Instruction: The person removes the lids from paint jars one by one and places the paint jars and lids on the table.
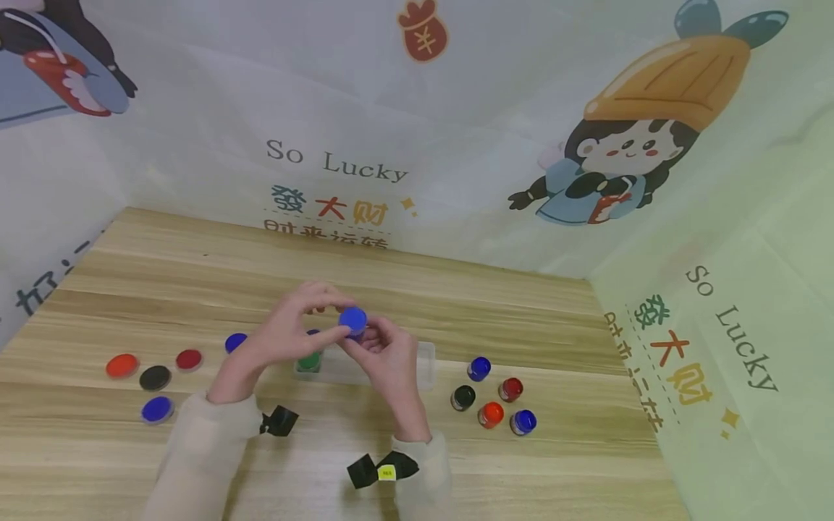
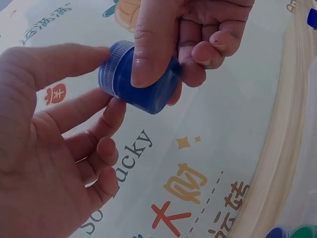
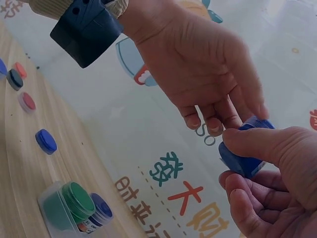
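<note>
at the left lay a flat round blue plastic lid (image 1: 157, 410) among red and black ones. the left hand (image 1: 276, 333) pinched the ribbed cap (image 2: 112, 72) of a small round blue plastic jar (image 2: 153, 96), held in the air between both hands; the right hand (image 1: 394, 354) gripped its body. it seemed light, stiff, smooth-walled, best turned by the ribs. rightward stood a small round black jar (image 1: 463, 398) among others.
</note>
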